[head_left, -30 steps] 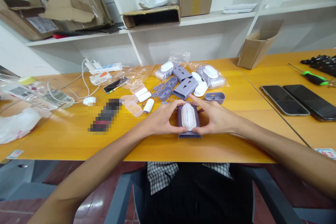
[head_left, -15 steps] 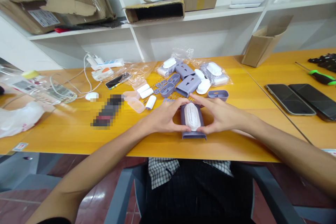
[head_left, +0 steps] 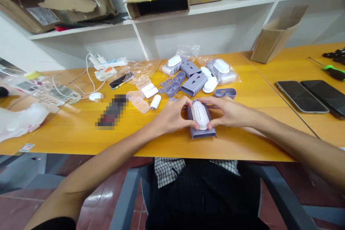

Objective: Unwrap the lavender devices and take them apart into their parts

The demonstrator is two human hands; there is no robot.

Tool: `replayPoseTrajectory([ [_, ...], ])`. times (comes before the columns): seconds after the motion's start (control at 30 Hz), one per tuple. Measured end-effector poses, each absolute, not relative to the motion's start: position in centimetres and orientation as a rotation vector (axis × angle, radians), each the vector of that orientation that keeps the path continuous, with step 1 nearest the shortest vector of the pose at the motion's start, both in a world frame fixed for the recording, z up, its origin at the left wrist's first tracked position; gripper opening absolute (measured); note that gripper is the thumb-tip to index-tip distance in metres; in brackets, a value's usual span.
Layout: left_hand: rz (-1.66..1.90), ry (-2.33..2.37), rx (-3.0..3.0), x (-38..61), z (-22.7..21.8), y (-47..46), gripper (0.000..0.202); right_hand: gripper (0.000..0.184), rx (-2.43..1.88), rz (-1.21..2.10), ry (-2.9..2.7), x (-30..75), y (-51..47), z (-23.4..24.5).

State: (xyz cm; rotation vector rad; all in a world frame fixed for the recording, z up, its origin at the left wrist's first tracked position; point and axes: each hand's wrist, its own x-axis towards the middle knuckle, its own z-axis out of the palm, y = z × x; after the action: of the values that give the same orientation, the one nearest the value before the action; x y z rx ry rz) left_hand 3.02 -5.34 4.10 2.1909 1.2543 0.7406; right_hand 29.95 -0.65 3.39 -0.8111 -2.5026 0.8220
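A purple-grey plastic housing (head_left: 204, 133) lies on the table in front of me, with a white ribbed oval piece (head_left: 199, 115) on top of it. From the left, my left hand (head_left: 174, 115) is closed round the housing, its thumb at the near end of the white piece. My right hand (head_left: 228, 112) grips the opposite side the same way, thumb against the white piece's near right edge. Fingers of both hands meet near the far end, where they partly hide the housing. Just beyond stand similar purple housings (head_left: 193, 83) and a shallow purple cup (head_left: 225, 93).
Metal springs (head_left: 165, 83), white cylinders (head_left: 155, 102), peach translucent pieces (head_left: 140, 104) and white oval caps (head_left: 210, 84) lie behind my hands. Two phones (head_left: 302, 96) and a screwdriver (head_left: 332, 72) are at right. A power strip (head_left: 111, 63) with cables sits at back left.
The camera view has shifted slightly. The housing and white piece appear a little more tilted, still between both hands, and the thumbs have kept to the near end.
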Motion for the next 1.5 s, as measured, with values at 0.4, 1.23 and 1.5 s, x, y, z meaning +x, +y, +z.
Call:
replayPoseTrajectory([
  [0.4, 0.646, 1.143, 2.361, 3.3, 4.8, -5.7, 0.08, 0.104, -0.86, 0.644, -2.6, 29.2, -2.1, 4.6],
  [1.23, 0.685, 1.073, 2.307, 2.3, 4.0, -5.1, 0.083, 0.101, -0.841, 0.734, -2.439, 29.1, -2.1, 2.8],
  [1.5, 0.698, 0.897, 2.353, 2.9, 3.0, -5.6, 0.11, 0.091, -0.979, 0.75, -2.296, 28.9, -1.6, 2.9],
])
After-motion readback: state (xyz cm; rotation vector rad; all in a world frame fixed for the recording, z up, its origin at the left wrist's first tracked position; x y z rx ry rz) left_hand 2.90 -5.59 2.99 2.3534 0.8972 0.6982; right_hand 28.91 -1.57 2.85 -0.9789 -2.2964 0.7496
